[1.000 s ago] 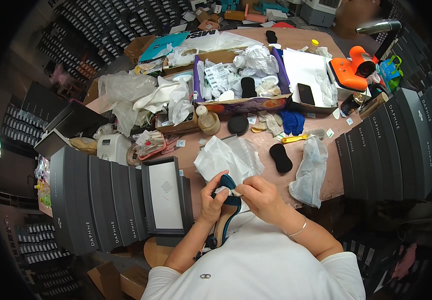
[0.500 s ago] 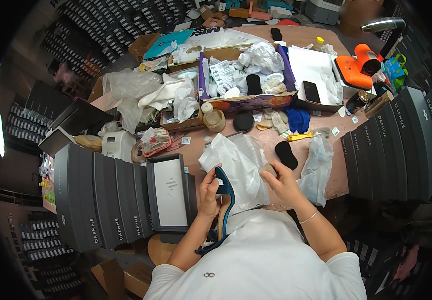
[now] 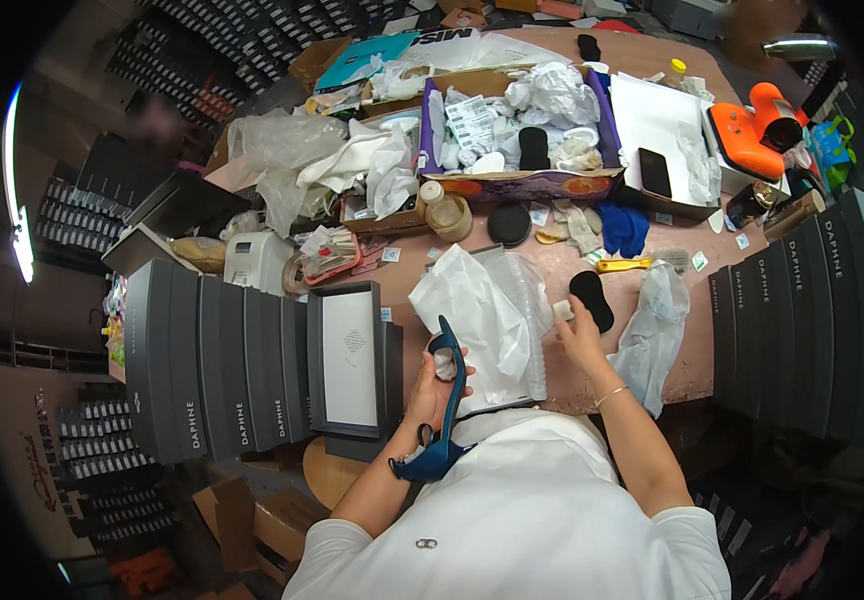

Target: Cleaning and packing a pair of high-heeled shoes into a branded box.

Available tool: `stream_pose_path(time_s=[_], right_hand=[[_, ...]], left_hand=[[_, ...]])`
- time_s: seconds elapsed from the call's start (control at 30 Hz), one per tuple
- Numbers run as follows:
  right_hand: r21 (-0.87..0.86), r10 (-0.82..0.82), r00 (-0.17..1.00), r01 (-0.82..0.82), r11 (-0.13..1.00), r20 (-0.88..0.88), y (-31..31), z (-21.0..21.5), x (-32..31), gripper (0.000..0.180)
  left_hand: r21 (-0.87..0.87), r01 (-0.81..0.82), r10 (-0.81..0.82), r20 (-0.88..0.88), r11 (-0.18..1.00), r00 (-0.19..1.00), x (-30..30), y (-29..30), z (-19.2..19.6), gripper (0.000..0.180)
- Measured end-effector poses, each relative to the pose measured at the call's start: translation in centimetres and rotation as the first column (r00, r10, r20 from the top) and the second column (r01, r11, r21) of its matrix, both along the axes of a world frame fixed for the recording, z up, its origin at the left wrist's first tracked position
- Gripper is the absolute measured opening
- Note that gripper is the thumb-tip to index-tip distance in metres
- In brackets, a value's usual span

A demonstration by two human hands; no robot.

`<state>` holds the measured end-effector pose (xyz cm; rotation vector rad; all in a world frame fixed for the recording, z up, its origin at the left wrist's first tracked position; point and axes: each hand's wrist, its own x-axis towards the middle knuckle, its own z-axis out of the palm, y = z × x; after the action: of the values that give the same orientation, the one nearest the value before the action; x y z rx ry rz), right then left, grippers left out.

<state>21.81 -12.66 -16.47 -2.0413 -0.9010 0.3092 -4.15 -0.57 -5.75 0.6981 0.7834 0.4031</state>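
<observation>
Left hand [image 3: 432,396]: fingers wrapped around a blue ankle-strap sandal [image 3: 436,461], held at the bench's [image 3: 574,382] near edge | Right hand [image 3: 582,342]: fingers pinching a small off-white block [image 3: 562,310] beside a black pad [image 3: 592,299] | White tissue paper [image 3: 472,315]: between both hands

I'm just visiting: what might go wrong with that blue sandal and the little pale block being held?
The blue sandal is held by the left hand alone, so it might slip.

Its heel end is close to the white shirt, so it could rub or catch.

The right hand pinches a small pale block; dropped, it might be hard to spot against the white paper.
</observation>
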Motion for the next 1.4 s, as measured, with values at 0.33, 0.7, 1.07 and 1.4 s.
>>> stream_pose_path(time_s=[0.33, 0.7, 1.07, 1.4], right_hand=[[0.340, 0.795, 0.493, -0.724, 0.600, -0.353, -0.9, 17.4, -2.3, 0.068], [0.279, 0.780, 0.624, -0.757, 0.590, 0.044, -2.8, 21.4, -6.6, 0.058], [0.468, 0.665, 0.682, -0.500, 0.728, -0.305, -3.1, 21.0, -8.6, 0.050], [0.472, 0.577, -0.130, 0.445, 0.761, -0.807, -2.9, 16.3, -7.5, 0.052]], left_hand=[[0.115, -0.300, 0.315, -0.148, 0.947, 0.938, 5.8, 0.0, 3.4, 0.047], [0.430, -0.289, 0.269, 0.109, 0.855, 0.957, 5.2, -1.4, 3.6, 0.060], [0.734, -0.083, 0.192, -0.066, 0.674, 0.979, 3.8, 1.7, 4.2, 0.068], [0.080, -0.116, 0.101, 0.166, 0.990, 0.981, 1.0, 4.1, 5.1, 0.066]])
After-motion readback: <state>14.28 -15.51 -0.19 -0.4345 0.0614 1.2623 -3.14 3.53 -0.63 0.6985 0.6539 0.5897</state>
